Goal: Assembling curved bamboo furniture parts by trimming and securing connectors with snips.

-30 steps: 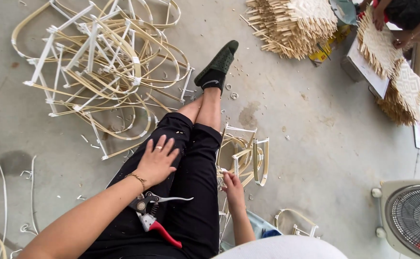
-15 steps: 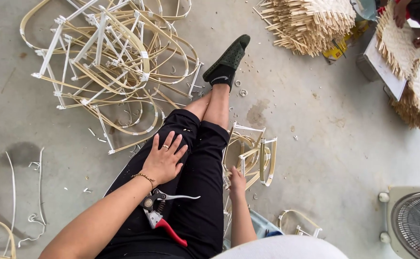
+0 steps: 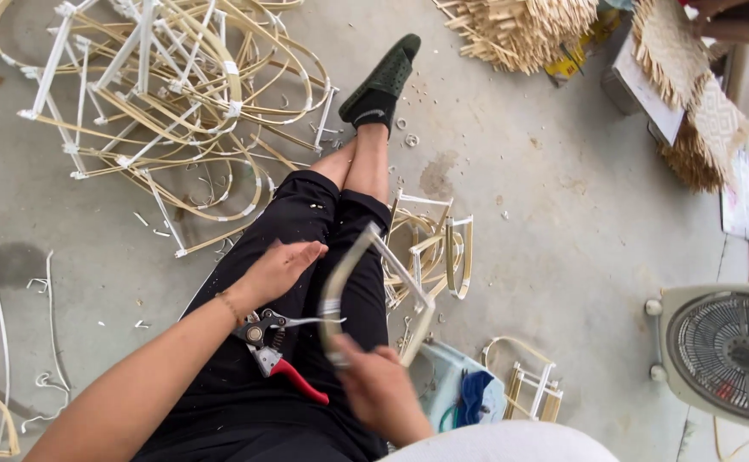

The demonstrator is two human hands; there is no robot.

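I sit on a concrete floor with my legs in black trousers stretched out. My left hand [image 3: 276, 269] lies flat on my left thigh and holds nothing. My right hand [image 3: 379, 389] grips the lower end of a curved bamboo frame piece [image 3: 350, 265] with white wrapped joints, held up over my lap and blurred by motion. Red-handled pruning shears [image 3: 279, 346] rest on my lap between the two hands, just below my left wrist.
A big tangle of bent bamboo frames [image 3: 160, 103] lies at the upper left. A few frames [image 3: 443, 244] sit by my right leg, another frame [image 3: 530, 383] and a blue cloth [image 3: 470, 395] lower down. A fan [image 3: 725, 342] stands at right. Stick bundles [image 3: 520, 26], woven mats [image 3: 691, 85].
My right hand has picked a frame piece up from the floor beside my leg and raised it over my lap. My left hand slid slightly along the thigh.
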